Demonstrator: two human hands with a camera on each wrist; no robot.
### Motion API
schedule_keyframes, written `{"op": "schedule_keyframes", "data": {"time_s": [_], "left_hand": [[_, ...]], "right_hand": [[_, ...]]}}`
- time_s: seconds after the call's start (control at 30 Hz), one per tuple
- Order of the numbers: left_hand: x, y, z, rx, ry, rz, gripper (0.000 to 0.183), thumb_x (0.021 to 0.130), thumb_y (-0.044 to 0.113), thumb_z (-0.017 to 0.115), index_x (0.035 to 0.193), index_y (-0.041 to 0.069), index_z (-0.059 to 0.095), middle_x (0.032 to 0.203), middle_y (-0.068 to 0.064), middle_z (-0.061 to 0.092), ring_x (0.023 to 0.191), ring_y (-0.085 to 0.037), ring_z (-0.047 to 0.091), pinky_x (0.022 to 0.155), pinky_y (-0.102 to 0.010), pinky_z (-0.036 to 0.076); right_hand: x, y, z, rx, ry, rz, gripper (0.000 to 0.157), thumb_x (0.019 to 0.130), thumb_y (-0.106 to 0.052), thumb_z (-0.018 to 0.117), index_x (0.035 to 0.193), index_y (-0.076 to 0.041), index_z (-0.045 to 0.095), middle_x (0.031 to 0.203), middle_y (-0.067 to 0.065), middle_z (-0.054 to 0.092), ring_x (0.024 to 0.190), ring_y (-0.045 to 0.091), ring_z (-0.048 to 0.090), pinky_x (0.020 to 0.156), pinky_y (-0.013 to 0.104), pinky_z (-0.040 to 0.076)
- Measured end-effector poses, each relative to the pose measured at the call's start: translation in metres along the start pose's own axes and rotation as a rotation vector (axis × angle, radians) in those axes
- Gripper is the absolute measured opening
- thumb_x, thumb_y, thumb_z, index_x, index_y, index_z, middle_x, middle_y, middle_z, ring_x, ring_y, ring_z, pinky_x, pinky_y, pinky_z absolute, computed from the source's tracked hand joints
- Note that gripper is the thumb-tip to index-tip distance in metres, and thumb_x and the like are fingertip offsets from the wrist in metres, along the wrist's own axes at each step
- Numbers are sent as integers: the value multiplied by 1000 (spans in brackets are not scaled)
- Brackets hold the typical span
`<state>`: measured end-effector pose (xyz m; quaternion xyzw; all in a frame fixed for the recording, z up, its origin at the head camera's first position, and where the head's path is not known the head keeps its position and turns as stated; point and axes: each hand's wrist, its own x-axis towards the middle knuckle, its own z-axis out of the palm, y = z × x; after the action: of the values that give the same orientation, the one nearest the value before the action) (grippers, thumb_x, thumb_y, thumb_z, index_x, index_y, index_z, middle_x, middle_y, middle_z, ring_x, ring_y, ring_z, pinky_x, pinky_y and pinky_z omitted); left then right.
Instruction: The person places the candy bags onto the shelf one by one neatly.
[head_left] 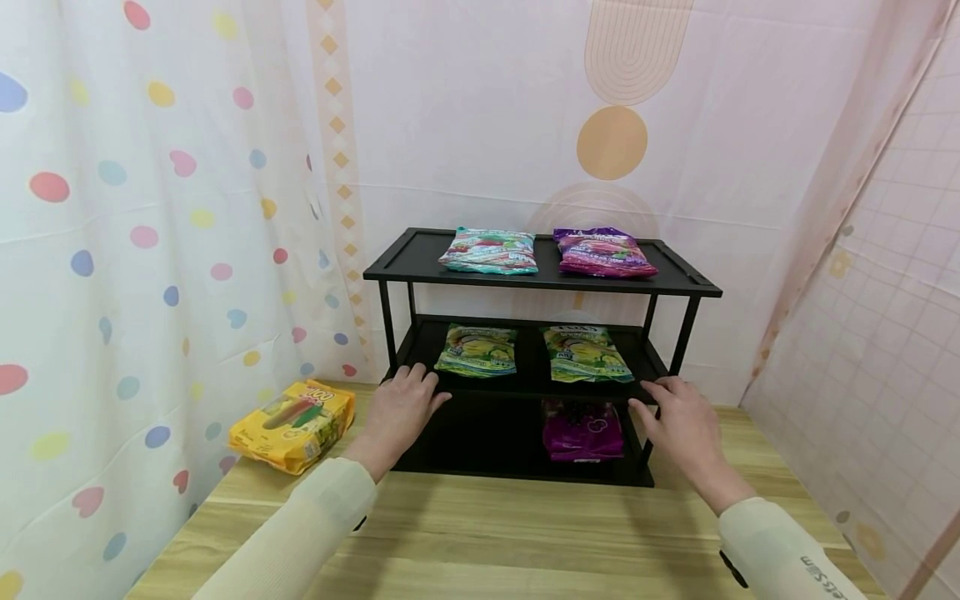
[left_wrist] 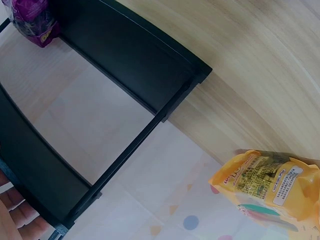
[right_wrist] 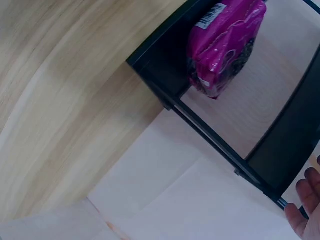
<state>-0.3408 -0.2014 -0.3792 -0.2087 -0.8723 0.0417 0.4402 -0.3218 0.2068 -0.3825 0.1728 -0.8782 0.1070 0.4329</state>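
Note:
A black three-tier shelf rack (head_left: pixel 465 425) stands on the wooden table. My left hand (head_left: pixel 397 412) is at the front left corner of the middle tier, fingers extended and thumb apart. On the other side, my right hand (head_left: pixel 682 425) is at the front right corner, with its fingers loosely extended by the post. Two green-yellow snack bags, one left (head_left: pixel 477 350) and one right (head_left: pixel 587 353), lie on the middle tier. The top tier carries a teal-white bag (head_left: pixel 490 252) and a purple-pink bag (head_left: pixel 604 252). A magenta bag (right_wrist: pixel 225 45) sits on the bottom tier's right side.
A yellow snack package (head_left: pixel 294 425) lies on the wooden table (head_left: pixel 480 533) left of the rack. A polka-dot curtain (head_left: pixel 172 250) hangs at the left, a patterned pale cloth (head_left: pixel 480 108) behind, and a grid-patterned cloth (head_left: pixel 877 333) at the right.

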Motion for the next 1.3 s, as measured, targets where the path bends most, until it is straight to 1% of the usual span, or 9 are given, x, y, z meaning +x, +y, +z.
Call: {"op": "schedule_keyframes", "data": {"time_s": [0.2,0.37,0.5,0.73,0.8,0.9,1.0,1.13,1.3], "left_hand": [[0,-1,1,0,3,3,31,90,38,73,89,8,66,85,-10,59,73,-28,61,53,-38,53],[0,-1,1,3,1,7,32,91,40,72,89,8,67,84,-9,59,72,-28,61,53,-38,53],[0,-1,2,-1,4,7,31,90,38,74,89,8,67,83,-9,59,72,-28,60,52,-39,52],[0,-1,1,4,5,6,31,90,39,74,89,8,67,84,-9,59,72,-28,61,52,-38,53],[0,-1,1,2,4,5,31,90,39,74,89,8,67,84,-9,59,72,-28,61,52,-38,53],[0,-1,0,0,4,7,31,90,39,74,89,8,67,83,-9,59,72,-28,61,52,-38,53],[0,0,0,-5,4,10,31,90,38,74,89,8,67,82,-9,58,71,-28,60,51,-38,52],[1,0,-1,-14,10,14,31,89,37,75,88,7,67,82,-10,58,71,-29,60,51,-38,52],[0,-1,-1,-7,14,15,32,90,38,74,89,7,67,84,-11,60,72,-29,60,52,-39,53]], "right_hand": [[-2,1,4,-30,-20,-49,39,86,-31,77,108,1,74,102,21,66,88,39,63,73,52,53],[-4,0,6,-37,-35,-59,36,88,-30,76,110,-2,75,101,21,66,85,37,62,70,50,53],[-5,-1,9,-50,-41,-67,36,88,-31,75,111,-2,75,101,21,66,84,36,62,69,49,54],[-6,-1,14,-94,26,-119,40,83,-35,78,104,-1,76,95,20,65,79,35,61,65,47,54],[-6,-1,17,-102,58,-142,43,88,-42,72,103,-1,77,93,20,65,77,35,61,63,46,54],[-6,1,20,-106,116,-169,59,99,-54,50,101,-2,78,90,19,65,73,35,60,59,46,53],[-5,2,23,-123,172,-195,77,104,-59,27,98,-2,79,86,19,66,69,34,59,55,45,52],[-5,2,27,-154,228,-229,76,105,-56,26,95,-2,79,82,19,65,63,33,57,48,43,50],[-5,2,30,-164,271,-261,68,106,-50,33,93,-1,78,80,19,63,61,34,56,46,44,50]]}}
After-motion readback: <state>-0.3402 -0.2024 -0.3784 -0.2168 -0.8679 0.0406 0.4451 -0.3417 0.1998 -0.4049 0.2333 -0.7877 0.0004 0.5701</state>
